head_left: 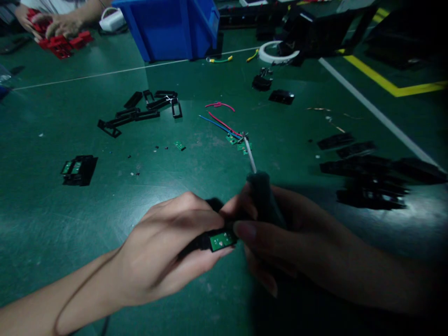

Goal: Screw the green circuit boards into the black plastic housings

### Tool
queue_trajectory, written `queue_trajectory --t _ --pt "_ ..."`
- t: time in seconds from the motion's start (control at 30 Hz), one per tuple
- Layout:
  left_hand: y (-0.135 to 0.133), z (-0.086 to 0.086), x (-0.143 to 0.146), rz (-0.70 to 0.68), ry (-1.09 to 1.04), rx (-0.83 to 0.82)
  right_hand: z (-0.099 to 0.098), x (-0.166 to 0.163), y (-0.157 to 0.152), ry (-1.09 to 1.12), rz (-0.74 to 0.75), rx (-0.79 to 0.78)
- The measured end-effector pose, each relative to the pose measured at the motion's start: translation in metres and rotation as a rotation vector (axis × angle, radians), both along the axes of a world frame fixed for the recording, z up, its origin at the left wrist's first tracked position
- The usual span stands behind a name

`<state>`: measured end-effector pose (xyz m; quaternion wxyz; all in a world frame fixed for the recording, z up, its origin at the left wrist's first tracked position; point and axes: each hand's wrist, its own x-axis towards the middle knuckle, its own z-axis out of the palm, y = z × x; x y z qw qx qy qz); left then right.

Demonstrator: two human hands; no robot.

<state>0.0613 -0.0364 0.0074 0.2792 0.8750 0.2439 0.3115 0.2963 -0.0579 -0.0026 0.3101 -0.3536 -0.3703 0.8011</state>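
Observation:
My left hand point(171, 242) is closed around a black plastic part carrying a small green circuit board point(221, 240), held just above the green table. My right hand point(280, 233) grips the dark handle of a screwdriver point(261, 191) whose metal shaft point(249, 156) points away from me. The thumbs of both hands meet over the black part. Just beyond the shaft's tip lie small green boards point(238, 142) with red and blue wires point(220, 123).
Black plastic frames point(140, 109) lie at centre left, a black holder with green boards point(79, 169) at left, dark parts point(367, 172) at right. A blue bin point(171, 28) and tape roll point(276, 52) stand at the back. Another person's hands point(52, 25) handle red parts at top left.

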Motion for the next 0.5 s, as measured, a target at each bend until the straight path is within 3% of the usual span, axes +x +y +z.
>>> queue_trajectory --t 0.17,0.27,0.5 --pt "0.004 0.002 -0.005 0.195 -0.007 0.057 -0.001 0.013 0.007 -0.214 -0.122 0.306" --pt "0.010 -0.001 -0.010 0.301 -0.055 0.082 -0.002 0.020 0.013 -0.255 -0.105 0.330" --pt "0.012 -0.008 -0.013 0.407 -0.221 -0.093 -0.004 0.024 0.017 -0.478 -0.050 0.695"
